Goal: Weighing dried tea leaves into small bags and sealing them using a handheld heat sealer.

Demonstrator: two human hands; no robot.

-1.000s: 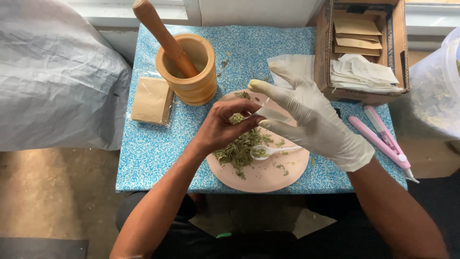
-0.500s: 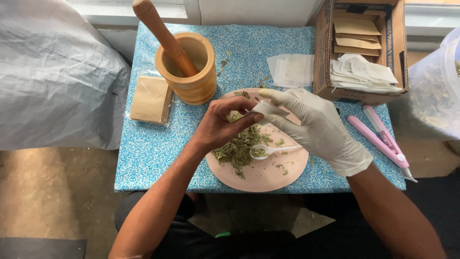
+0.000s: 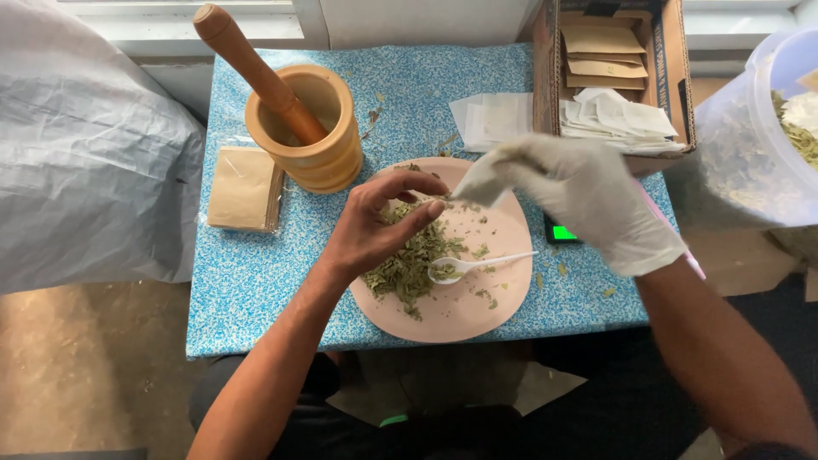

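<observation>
My bare left hand [image 3: 375,226] hovers over a pink plate [image 3: 477,315] and pinches a few dried green leaves between its fingertips. A heap of the same dried leaves [image 3: 409,264] lies on the plate, with a white plastic spoon [image 3: 477,264] resting beside it. My gloved right hand [image 3: 588,200] is just to the right and holds a small white paper sachet [image 3: 477,183] by its edge, its corner almost touching my left fingertips.
A wooden mortar [image 3: 315,128] with a pestle [image 3: 256,72] stands at the back left of the blue table [image 3: 256,281]. Brown packets [image 3: 243,187] lie beside it. A cardboard box [image 3: 613,77] holds sachets and packets. A clear tub [image 3: 750,145] of leaves sits at right.
My right hand has shifted right and up with the sachet. My left hand stays over the leaves, pinching some near the sachet's corner.
</observation>
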